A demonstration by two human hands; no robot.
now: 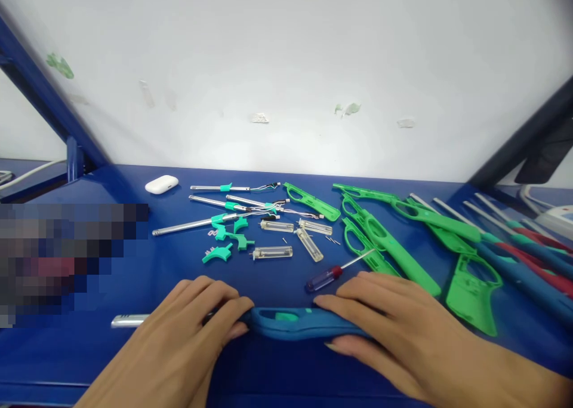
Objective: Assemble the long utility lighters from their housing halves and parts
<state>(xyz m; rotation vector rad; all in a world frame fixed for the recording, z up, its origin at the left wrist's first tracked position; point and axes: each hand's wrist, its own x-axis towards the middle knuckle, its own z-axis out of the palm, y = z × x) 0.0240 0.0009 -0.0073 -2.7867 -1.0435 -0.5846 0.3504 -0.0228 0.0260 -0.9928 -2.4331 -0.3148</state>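
A blue lighter (295, 325) with a green trigger lies lengthwise between my hands, its silver tube sticking out at the left. My left hand (179, 330) is closed on its front part, where the tube joins the body. The handle end is gripped by my right hand (394, 330), thumb below and fingers above. Just beyond my right fingertips lies a screwdriver (323, 279) with a dark purple and red handle. Farther back are clear fuel tanks (273, 252), small green triggers (217, 253) and silver tubes with wires (194, 224).
Green shell halves (403, 255) spread over the right of the blue table (134, 264). Several blue and red lighters (523, 276) lie at the far right. A white case (162, 184) sits at the back left. Small metal pins lie near the tanks. A white wall stands behind.
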